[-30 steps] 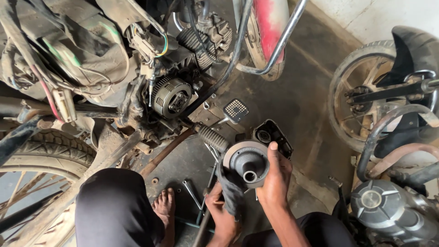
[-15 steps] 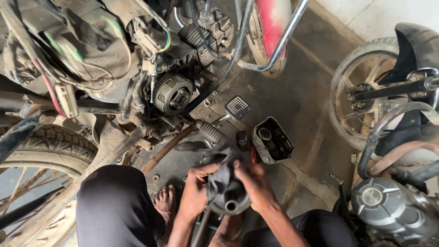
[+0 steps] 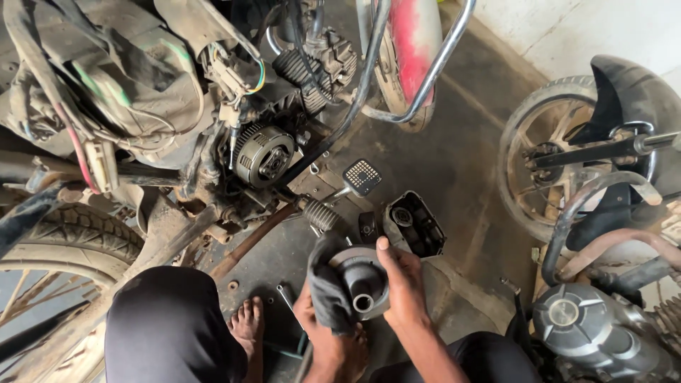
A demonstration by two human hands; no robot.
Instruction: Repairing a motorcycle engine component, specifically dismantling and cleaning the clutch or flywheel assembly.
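Rear tyre (image 3: 64, 237) of the stripped motorcycle: 9 o'clock edge of view, tread caked w/ mud. Wiring harness (image 3: 85, 152) w/ red lead hangs at 10 o'clock, above the tyre.

Person's knee (image 3: 174, 323) in dark trousers: 7 o'clock. Bare foot (image 3: 248, 326) just beside it, flat on the oily floor.

Exposed clutch assy (image 3: 264, 154): 11 o'clock, round, toothed rim, cover off. Finned cylinder (image 3: 312, 64) at 12 o'clock above it. Ribbed footpeg (image 3: 323, 215) and square brake pedal (image 3: 362, 176) sit near centre, below-right of the clutch.

Spanner (image 3: 287, 301) lies on the floor at 6 o'clock, between the foot and the hands.

Left hand (image 3: 319, 333): 6 o'clock, closed narrow round a dark rag (image 3: 328, 291), pressed against the left side of the part.

Round metal part (image 3: 363, 280), grey, w/ 1 central tube opening facing the camera: just below centre, held off the floor between both hands.

Right hand (image 3: 406, 287): grips the part's right rim, fingers curled, thumb up over the top edge.

Black open casing (image 3: 415, 223): on the floor at 1 o'clock of the part, near but apart.

2nd motorcycle at 3-4 o'clock: front wheel (image 3: 550, 152), black mudguard (image 3: 631, 89), grey engine cover (image 3: 585, 326).
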